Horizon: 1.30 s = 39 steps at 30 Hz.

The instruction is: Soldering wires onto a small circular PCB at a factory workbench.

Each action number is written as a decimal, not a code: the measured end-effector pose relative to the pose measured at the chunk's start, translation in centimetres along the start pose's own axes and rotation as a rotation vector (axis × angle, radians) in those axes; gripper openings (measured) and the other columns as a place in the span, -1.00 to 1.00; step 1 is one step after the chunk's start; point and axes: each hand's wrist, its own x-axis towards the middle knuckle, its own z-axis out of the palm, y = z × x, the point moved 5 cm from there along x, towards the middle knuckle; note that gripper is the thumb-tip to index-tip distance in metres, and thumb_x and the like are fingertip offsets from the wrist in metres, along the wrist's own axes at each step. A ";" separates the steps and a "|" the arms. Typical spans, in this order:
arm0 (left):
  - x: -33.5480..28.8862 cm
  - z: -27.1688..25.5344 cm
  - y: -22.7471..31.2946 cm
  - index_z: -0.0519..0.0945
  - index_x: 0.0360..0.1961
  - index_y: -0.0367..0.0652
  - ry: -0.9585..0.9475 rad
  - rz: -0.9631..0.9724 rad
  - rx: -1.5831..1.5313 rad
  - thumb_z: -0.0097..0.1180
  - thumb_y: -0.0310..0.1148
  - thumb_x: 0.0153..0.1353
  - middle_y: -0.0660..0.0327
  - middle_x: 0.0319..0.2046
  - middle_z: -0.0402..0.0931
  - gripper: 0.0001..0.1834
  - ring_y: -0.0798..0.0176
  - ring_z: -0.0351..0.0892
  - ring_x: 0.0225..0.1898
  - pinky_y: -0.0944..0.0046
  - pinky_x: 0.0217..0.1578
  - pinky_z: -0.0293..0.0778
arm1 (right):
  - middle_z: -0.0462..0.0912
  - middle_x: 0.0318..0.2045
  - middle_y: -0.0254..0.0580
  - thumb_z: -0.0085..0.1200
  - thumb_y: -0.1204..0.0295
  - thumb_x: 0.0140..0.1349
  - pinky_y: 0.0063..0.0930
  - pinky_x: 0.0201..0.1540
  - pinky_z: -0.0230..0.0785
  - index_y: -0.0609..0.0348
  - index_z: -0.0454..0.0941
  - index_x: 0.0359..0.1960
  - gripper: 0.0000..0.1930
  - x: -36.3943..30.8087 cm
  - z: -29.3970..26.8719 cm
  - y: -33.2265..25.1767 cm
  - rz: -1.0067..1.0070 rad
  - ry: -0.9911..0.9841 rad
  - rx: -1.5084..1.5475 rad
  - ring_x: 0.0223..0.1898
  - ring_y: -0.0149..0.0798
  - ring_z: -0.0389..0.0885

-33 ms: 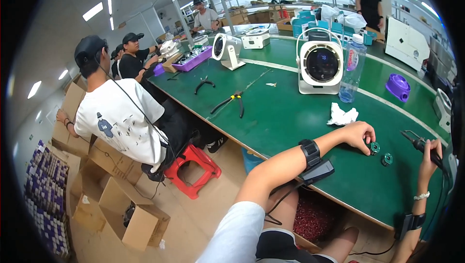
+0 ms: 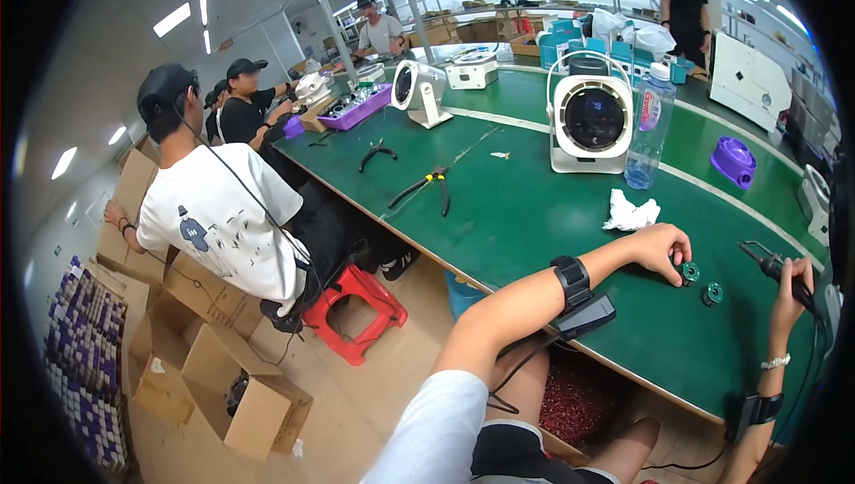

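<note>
At the bench's right side, my left hand (image 2: 657,250) reaches over the green surface, thumb and fingers pinched at the edge of a small round green circuit board (image 2: 690,274). A second round green board (image 2: 712,294) lies just to its right, apart from my fingers. My right hand (image 2: 787,295) is closed around the black handle of a soldering iron (image 2: 764,260). Its thin metal tip with a wire-like loop points left, above the bench and apart from both boards. Crumpled white tissue (image 2: 631,211) lies beyond my left hand.
A white round-fronted appliance (image 2: 589,123), a clear bottle (image 2: 648,132) and a purple plastic part (image 2: 733,162) stand farther back. Pliers (image 2: 426,188) and cutters (image 2: 377,155) lie to the left. A co-worker (image 2: 218,190) is seated left, near a red stool (image 2: 356,313).
</note>
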 end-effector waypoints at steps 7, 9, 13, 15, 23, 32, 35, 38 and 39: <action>0.2 0.0 0.3 0.58 -0.29 -0.18 -0.018 0.003 -0.001 0.46 -0.20 -0.38 0.29 -0.46 0.53 -0.45 0.36 0.44 -0.40 0.38 -0.38 0.38 | 0.08 -0.57 -0.47 -0.06 0.60 0.24 -0.67 -0.38 -0.01 0.13 0.12 -0.57 -0.72 0.1 -0.3 -0.7 -0.027 -0.012 -0.055 -0.49 -0.54 0.02; 1.1 0.8 0.6 0.56 -0.25 -0.22 -0.049 0.064 -0.067 0.48 -0.25 -0.34 0.28 -0.43 0.52 -0.44 0.39 0.46 -0.39 0.40 -0.33 0.40 | 0.09 -0.58 -0.47 -0.05 0.60 0.23 -0.65 -0.43 -0.03 0.13 0.12 -0.59 -0.71 0.1 -1.7 -1.3 -0.071 0.003 -0.167 -0.51 -0.55 0.02; 0.1 0.4 -0.8 0.50 -0.10 -0.20 -0.065 0.042 -0.175 0.46 -0.28 -0.21 0.25 -0.27 0.49 -0.40 0.35 0.49 -0.19 0.35 -0.09 0.42 | 0.12 -0.63 -0.47 0.04 0.58 0.14 -0.60 -0.52 -0.06 0.15 0.17 -0.65 -0.70 0.3 0.9 -5.3 -0.021 0.031 -0.193 -0.57 -0.53 0.05; -0.5 -0.2 -1.1 0.51 -0.10 -0.18 -0.072 0.030 -0.150 0.44 -0.28 -0.19 0.28 -0.29 0.48 -0.42 0.39 0.44 -0.20 0.38 -0.08 0.38 | 0.17 -0.68 -0.44 0.08 0.55 0.08 -0.58 -0.54 -0.04 0.16 0.19 -0.67 -0.70 0.5 1.8 -5.8 -0.019 0.051 -0.192 -0.59 -0.53 0.10; 0.0 0.1 0.7 0.59 -0.33 -0.24 -0.071 -0.061 -0.049 0.32 -0.41 -0.10 0.37 -0.49 0.45 -0.73 0.48 0.32 -0.40 0.46 -0.34 0.28 | 0.28 -0.71 -0.37 0.09 0.57 0.04 -0.58 -0.59 0.03 0.22 0.23 -0.67 -0.74 1.0 0.2 -4.9 -0.029 0.082 -0.165 -0.63 -0.53 0.17; -0.2 2.2 3.5 0.63 -0.34 -0.23 -0.056 0.013 0.044 0.31 -0.37 -0.12 0.31 -0.50 0.47 -0.73 0.38 0.33 -0.39 0.38 -0.31 0.31 | 0.35 -0.74 -0.27 0.09 0.52 0.02 -0.54 -0.60 0.13 0.25 0.26 -0.66 -0.76 0.9 0.6 -4.8 0.014 0.077 -0.175 -0.67 -0.48 0.27; 0.0 2.4 4.0 0.62 -0.25 -0.18 -0.021 0.099 0.119 0.34 -0.32 -0.16 0.28 -0.45 0.48 -0.62 0.30 0.36 -0.35 0.32 -0.27 0.34 | 0.36 -0.74 -0.27 0.08 0.54 0.03 -0.54 -0.60 0.13 0.24 0.26 -0.66 -0.76 0.9 0.5 -4.4 0.032 0.074 -0.148 -0.67 -0.48 0.29; 0.5 2.1 4.9 0.55 -0.08 -0.17 -0.057 0.166 0.197 0.38 -0.32 -0.19 0.26 -0.34 0.43 -0.45 0.27 0.35 -0.23 0.31 -0.13 0.30 | 0.38 -0.75 -0.25 0.08 0.55 0.03 -0.57 -0.61 0.13 0.24 0.25 -0.66 -0.76 1.3 0.2 -5.1 -0.042 0.129 -0.211 -0.68 -0.48 0.32; 1.0 2.3 5.0 0.55 -0.06 -0.14 -0.095 0.181 0.179 0.39 -0.31 -0.20 0.25 -0.32 0.42 -0.43 0.26 0.34 -0.21 0.31 -0.10 0.29 | 0.38 -0.76 -0.24 0.09 0.55 0.03 -0.58 -0.63 0.14 0.23 0.26 -0.66 -0.75 1.2 0.0 -4.9 -0.042 0.193 -0.166 -0.69 -0.48 0.34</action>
